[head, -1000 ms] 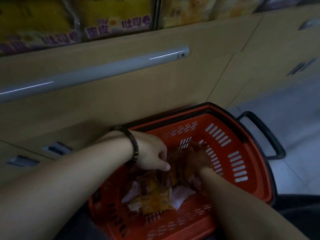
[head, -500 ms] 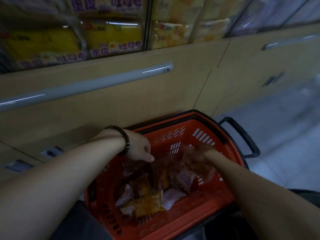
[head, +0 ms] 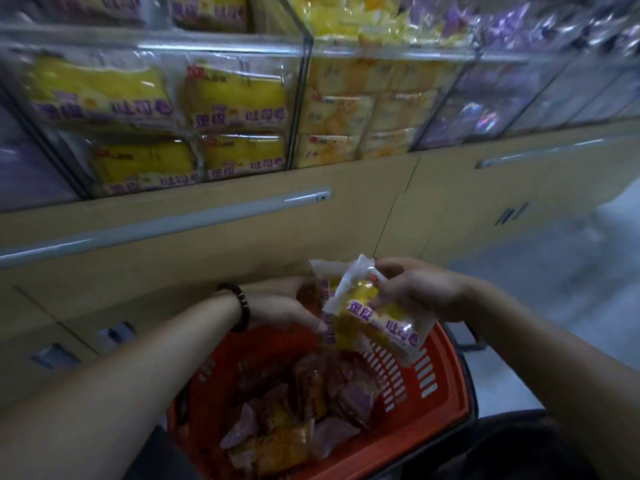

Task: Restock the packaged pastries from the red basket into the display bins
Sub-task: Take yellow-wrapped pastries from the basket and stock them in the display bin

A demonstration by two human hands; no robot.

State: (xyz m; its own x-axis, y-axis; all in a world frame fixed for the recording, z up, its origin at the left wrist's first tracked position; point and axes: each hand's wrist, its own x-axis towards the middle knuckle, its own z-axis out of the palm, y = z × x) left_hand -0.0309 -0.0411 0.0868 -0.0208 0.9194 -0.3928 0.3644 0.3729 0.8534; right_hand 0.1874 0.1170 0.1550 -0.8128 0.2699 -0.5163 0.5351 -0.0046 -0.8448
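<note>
The red basket (head: 446,407) sits low in front of me with several packaged pastries (head: 287,431) lying inside. Above its far rim my right hand (head: 419,289) grips a yellow pastry packet (head: 377,320) with purple lettering. My left hand (head: 280,303), with a dark bead bracelet on the wrist, holds a second packet (head: 323,282) partly hidden behind the first. Clear display bins (head: 304,81) run along the top; the bin at centre left holds matching yellow packets (head: 239,102).
Below the bins is a tan cabinet front (head: 346,216) with a long grey rail (head: 166,220). A bin of paler yellow packets (head: 367,116) and bins of purple packets (head: 485,109) stand to the right. Grey floor (head: 554,278) lies at right.
Both hands have come up out of the basket, each with a yellow packet. The view has tilted upward, bringing the display bins into sight.
</note>
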